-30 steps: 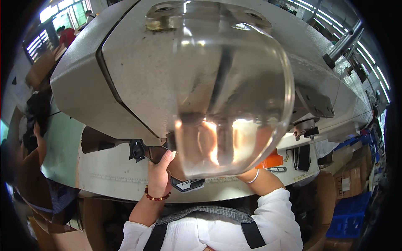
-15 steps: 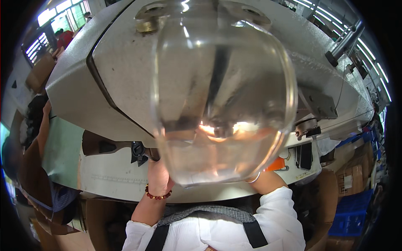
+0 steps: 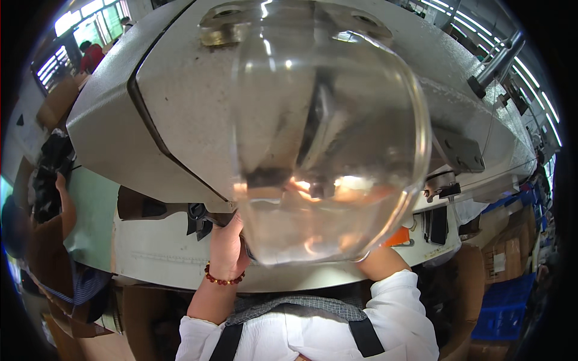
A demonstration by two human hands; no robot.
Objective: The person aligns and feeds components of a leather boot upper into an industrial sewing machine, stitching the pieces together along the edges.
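I am wearing a white long-sleeved top (image 3: 385,319) with dark straps crossing a grey patterned front, and my forearms are rising out of it toward the work. My left hand (image 3: 227,243), with a string of dark red beads (image 3: 224,280) circling its wrist, is reaching up onto a piece of black fabric (image 3: 198,218) lying on the pale worktable (image 3: 162,259); the fingers are curling over the fabric's edge, but a clear domed plastic guard (image 3: 331,138) is covering their tips, so I cannot tell how firmly they are gripping. My right hand (image 3: 337,189) is showing only as a warped, glowing smear through that same guard, with a thin bangle (image 3: 361,257) at the wrist just below its rim, and I cannot tell whether its fingers are closing or lying loose. Above the guard, the large grey metal head of a sewing machine (image 3: 174,102) is filling the view. Farther off, cardboard boxes (image 3: 503,265) and blue crates (image 3: 500,313) are standing at my right.
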